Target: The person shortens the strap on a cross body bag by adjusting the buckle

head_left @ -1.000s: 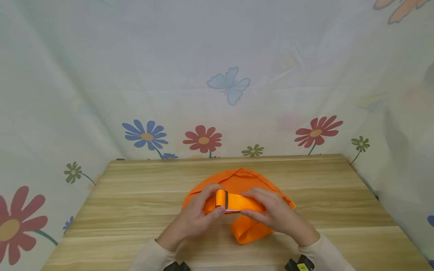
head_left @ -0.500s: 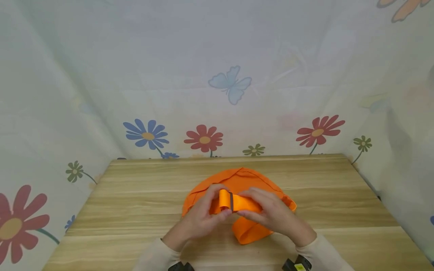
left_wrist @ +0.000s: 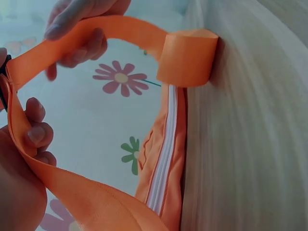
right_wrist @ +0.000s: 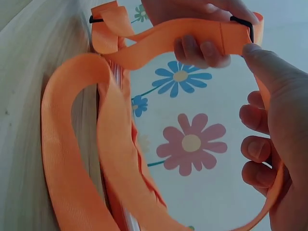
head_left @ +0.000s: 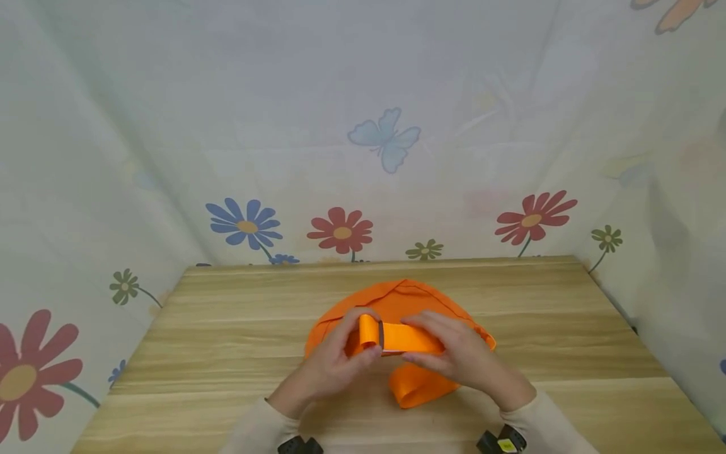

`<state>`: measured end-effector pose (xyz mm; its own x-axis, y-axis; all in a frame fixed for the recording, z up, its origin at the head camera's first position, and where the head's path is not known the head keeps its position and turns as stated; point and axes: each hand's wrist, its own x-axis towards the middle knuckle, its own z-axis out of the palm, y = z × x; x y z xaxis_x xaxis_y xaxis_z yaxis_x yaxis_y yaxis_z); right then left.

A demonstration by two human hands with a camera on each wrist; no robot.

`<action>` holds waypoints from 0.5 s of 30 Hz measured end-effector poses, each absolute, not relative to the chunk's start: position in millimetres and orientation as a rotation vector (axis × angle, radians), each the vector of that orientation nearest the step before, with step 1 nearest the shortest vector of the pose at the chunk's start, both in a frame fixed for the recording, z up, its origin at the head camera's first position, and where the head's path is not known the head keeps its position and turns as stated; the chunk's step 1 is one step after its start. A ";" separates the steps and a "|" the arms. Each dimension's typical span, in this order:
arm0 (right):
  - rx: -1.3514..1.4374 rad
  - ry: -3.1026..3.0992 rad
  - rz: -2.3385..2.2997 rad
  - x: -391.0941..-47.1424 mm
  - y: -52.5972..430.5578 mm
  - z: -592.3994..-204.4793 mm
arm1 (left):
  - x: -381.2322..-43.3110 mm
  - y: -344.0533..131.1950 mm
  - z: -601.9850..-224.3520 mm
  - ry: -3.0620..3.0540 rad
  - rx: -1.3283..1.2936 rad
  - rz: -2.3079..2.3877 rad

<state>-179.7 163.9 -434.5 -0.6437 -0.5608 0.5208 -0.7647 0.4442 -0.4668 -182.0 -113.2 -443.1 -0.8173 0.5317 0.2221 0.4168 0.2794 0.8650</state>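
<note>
While the left hand [head_left: 331, 360] and right hand [head_left: 462, 352] grip the orange strap [head_left: 412, 339] near its dark buckle [head_left: 381, 336], just above the table [head_left: 227, 328], uneven pulling could twist the webbing.

Wood-grain worktop [head_left: 227, 328]; diffusely lit pale sheeting [head_left: 272, 113], apparently fabric, encloses three sides; printed flowers [head_left: 342, 232] below, blue butterfly [head_left: 388, 139] above.

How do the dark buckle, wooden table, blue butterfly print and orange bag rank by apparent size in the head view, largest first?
1. Wooden table
2. Orange bag, though partly covered
3. Blue butterfly print
4. Dark buckle, only a thin bar across the strap
</note>
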 end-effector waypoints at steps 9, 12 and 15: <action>1.131 -2.411 1.001 -180.5 178.0 -438.1 | -183.3 -122.6 -441.9 2.524 0.919 1.610; 1.132 -2.406 0.998 -180.4 178.7 -438.2 | -184.4 -122.2 -442.1 2.523 0.971 1.626; 1.128 -2.407 1.008 -180.1 179.1 -438.2 | -185.5 -121.4 -442.6 2.497 0.982 1.650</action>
